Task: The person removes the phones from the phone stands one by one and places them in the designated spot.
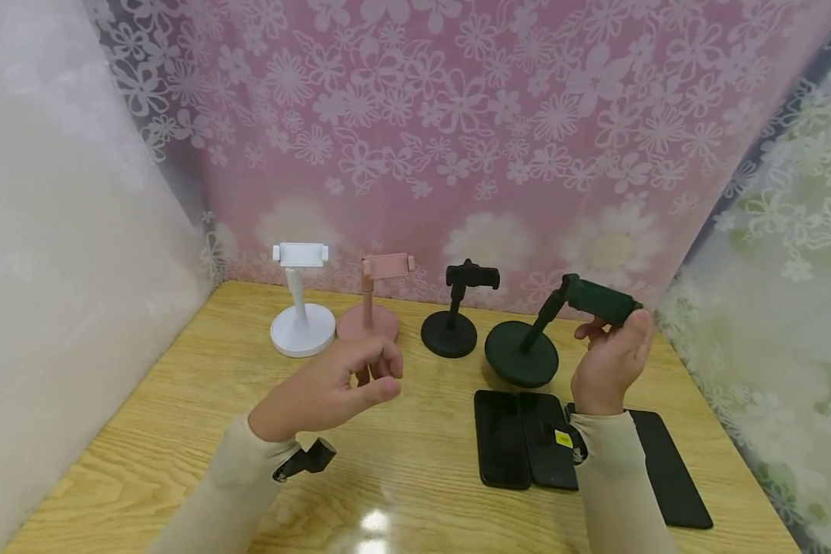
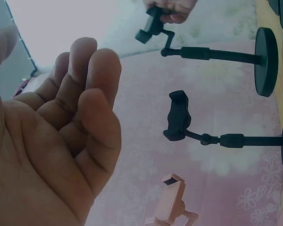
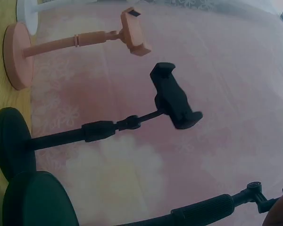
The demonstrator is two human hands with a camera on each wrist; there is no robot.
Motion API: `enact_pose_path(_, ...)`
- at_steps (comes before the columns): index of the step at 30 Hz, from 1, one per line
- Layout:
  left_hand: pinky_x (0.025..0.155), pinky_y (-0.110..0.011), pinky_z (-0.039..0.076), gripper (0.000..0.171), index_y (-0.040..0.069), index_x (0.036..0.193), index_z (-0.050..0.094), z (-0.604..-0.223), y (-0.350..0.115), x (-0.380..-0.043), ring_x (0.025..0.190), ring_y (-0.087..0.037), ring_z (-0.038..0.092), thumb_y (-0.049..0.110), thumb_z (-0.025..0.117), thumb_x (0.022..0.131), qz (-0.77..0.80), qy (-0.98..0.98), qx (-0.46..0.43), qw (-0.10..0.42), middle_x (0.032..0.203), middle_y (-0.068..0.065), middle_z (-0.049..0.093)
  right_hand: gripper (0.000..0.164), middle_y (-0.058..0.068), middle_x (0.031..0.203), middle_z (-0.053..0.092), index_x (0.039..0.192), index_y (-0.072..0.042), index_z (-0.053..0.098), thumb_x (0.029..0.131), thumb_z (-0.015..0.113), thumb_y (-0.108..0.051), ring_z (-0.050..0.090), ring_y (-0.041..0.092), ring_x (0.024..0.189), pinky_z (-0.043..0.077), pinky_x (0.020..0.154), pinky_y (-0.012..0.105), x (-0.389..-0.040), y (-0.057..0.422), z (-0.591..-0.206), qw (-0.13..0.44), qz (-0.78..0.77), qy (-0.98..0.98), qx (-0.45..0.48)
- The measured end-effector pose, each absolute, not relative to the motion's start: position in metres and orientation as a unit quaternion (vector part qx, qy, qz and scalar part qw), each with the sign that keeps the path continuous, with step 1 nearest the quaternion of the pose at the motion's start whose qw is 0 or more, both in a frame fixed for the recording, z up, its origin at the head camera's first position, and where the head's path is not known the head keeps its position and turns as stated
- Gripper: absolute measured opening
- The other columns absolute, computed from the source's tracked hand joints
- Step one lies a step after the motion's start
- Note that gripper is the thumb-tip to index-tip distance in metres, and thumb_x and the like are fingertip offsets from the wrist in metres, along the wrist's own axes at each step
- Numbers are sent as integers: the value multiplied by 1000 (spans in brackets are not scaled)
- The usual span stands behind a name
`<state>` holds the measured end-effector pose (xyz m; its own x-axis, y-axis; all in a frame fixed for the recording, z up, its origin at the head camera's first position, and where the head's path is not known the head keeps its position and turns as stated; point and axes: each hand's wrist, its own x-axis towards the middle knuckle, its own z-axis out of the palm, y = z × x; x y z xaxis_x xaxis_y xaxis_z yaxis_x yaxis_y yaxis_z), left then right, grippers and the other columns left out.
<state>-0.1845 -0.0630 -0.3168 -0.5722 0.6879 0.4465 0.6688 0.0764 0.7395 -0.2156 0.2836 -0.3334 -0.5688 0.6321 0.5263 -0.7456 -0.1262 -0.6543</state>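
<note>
My right hand holds a dark green phone stand by the clamp at its top, fingers and thumb at the clamp's right end. The stand's neck slants and its round base is tilted. In the right wrist view the stand's ribbed neck runs along the bottom, with only a fingertip of that hand showing. Nothing is in my left hand, which hovers over the table in front of a pink phone stand with its fingers loosely bent, as the left wrist view also shows.
A white phone stand stands at the back left, and a black one between the pink and green stands. Two dark phones lie side by side below the green stand. A larger black tablet-like slab lies partly under my right forearm.
</note>
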Motion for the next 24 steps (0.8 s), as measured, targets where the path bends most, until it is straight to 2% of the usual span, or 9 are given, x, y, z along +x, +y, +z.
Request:
enact_pose_path(6, 58, -26, 47, 29, 20, 97, 61, -321, -63, -188, 66, -6, 52, 46, 53, 107, 470, 736, 487, 20, 79, 9, 58, 32, 14, 83, 44, 98, -7, 54, 115, 32, -24, 44, 21, 64, 51, 58, 25, -235, 298, -355, 443, 754, -484, 43)
enact_pose_path(13, 61, -25, 48, 12, 21, 98, 63, -319, -61, -188, 68, -5, 54, 30, 61, 106, 457, 744, 484, 60, 80, 11, 58, 30, 9, 91, 49, 105, -11, 58, 114, 39, -32, 47, 23, 83, 55, 63, 25, -251, 310, -371, 408, 736, -540, -3)
enact_pose_path(18, 61, -26, 47, 6, 24, 99, 63, -320, -58, -190, 66, -4, 52, 25, 63, 105, 448, 755, 472, 82, 79, 13, 58, 34, 10, 102, 54, 119, -8, 58, 113, 40, -36, 51, 23, 95, 57, 70, 25, -253, 315, -374, 361, 733, -576, 8)
enact_pose_path(24, 62, -25, 49, 9, 24, 100, 63, -325, -60, -192, 68, -4, 54, 30, 63, 106, 429, 770, 461, 104, 82, 12, 60, 43, 10, 112, 57, 131, -7, 55, 111, 40, -41, 53, 24, 104, 58, 74, 24, -249, 314, -372, 304, 739, -601, -10)
